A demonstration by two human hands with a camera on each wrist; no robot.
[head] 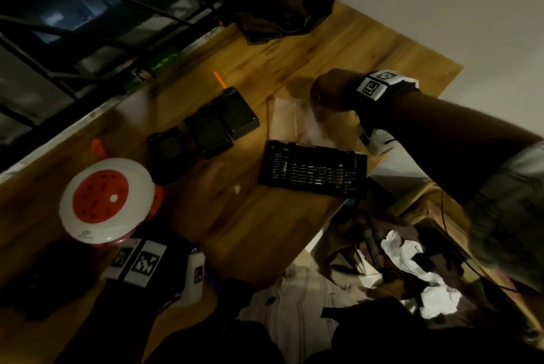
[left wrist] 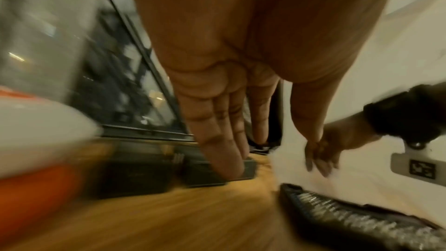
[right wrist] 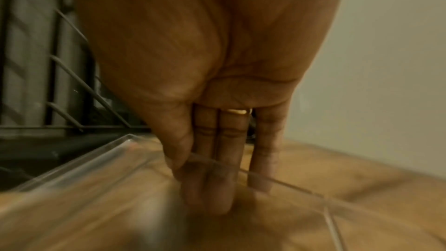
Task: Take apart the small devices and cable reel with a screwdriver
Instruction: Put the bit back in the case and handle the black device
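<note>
Cable reel (head: 107, 200) on table, right hand (right wrist: 212, 102) pinching clear lid (right wrist: 96, 188)

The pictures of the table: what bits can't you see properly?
- Left hand: in the head view it is in dark shadow at the bottom edge; only the wrist markers show.
- Bits in the bit case: too small and blurred in the head and left wrist views to tell apart.
- Clear lid: motion blur in the right wrist view hides how the right hand grips it.
- Black devices: too dark to see any screws.
</note>
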